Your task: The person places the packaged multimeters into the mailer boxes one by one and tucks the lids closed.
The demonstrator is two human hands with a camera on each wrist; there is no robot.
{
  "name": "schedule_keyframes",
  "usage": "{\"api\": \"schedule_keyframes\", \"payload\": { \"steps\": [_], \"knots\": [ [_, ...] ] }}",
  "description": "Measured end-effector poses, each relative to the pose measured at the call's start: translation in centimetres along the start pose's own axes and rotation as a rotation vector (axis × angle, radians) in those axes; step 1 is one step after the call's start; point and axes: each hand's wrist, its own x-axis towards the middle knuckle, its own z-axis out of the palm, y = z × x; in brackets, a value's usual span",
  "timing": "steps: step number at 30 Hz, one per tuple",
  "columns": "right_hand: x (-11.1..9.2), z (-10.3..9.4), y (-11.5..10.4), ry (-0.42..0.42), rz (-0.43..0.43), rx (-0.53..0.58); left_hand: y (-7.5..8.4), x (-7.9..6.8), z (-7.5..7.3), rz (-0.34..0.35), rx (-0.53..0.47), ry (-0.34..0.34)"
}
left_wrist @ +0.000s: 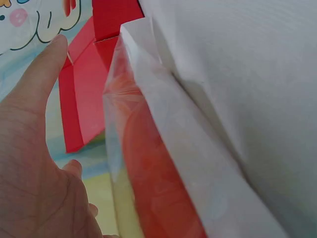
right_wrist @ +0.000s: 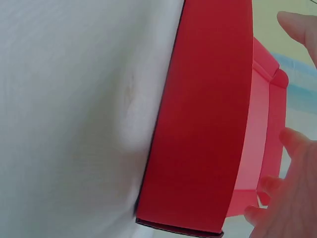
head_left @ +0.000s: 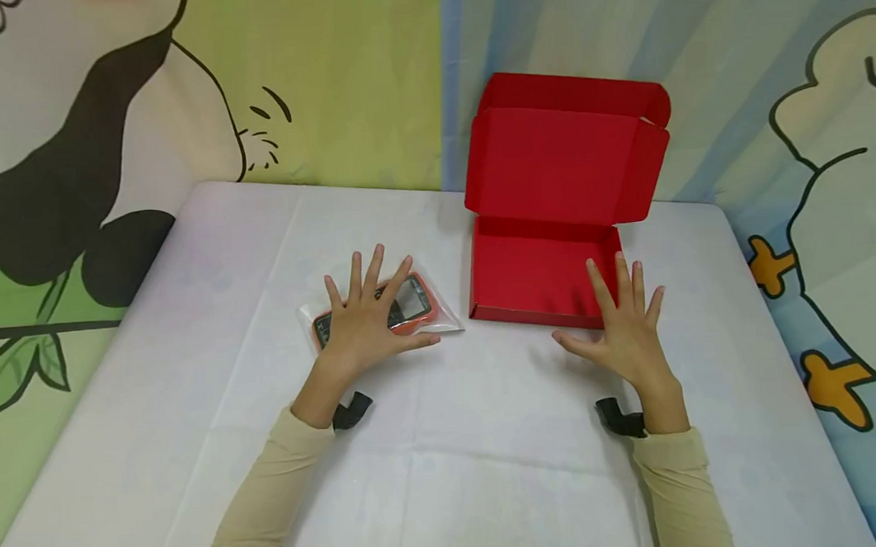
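Note:
My left hand point(head_left: 361, 325) hovers over an orange-and-black device with a grey screen point(head_left: 414, 298), which looks like a multimeter. The device lies in a clear plastic bag point(head_left: 449, 319) on the table, partly hidden by the hand. All the left fingers are spread and hold nothing. In the left wrist view the bag's side stands close beside that hand. Right of it, a red cardboard box point(head_left: 530, 264) sits with its lid point(head_left: 558, 160) raised at the back. My right hand point(head_left: 627, 338), fingers spread, is held at the box's front right corner, its fingertips overlapping the tray in the head view.
A white cloth covers the table point(head_left: 449, 488). Behind it hangs a printed cartoon backdrop point(head_left: 361, 79), with the raised lid standing in front of it. Each wrist carries a black camera mount point(head_left: 619, 419).

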Motion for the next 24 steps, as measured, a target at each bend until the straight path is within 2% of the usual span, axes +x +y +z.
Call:
{"api": "schedule_keyframes", "payload": {
  "steps": [7, 15, 21, 24],
  "knots": [
    [0.1, 0.3, 1.1, 0.071, -0.001, 0.162, -0.3, 0.2, 0.8, 0.009, -0.044, -0.054],
    [0.3, 0.5, 2.3, 0.048, 0.111, 0.415, -0.8, 0.6, 1.3, -0.020, -0.055, -0.071],
    [0.6, 0.8, 3.2, 0.140, 0.129, 0.517, -1.4, 0.9, 1.8, -0.032, -0.089, -0.060],
    [0.7, 0.6, 3.0, 0.137, 0.178, 0.574, -1.6, 0.9, 1.9, -0.033, -0.088, -0.054]
  ]
}}
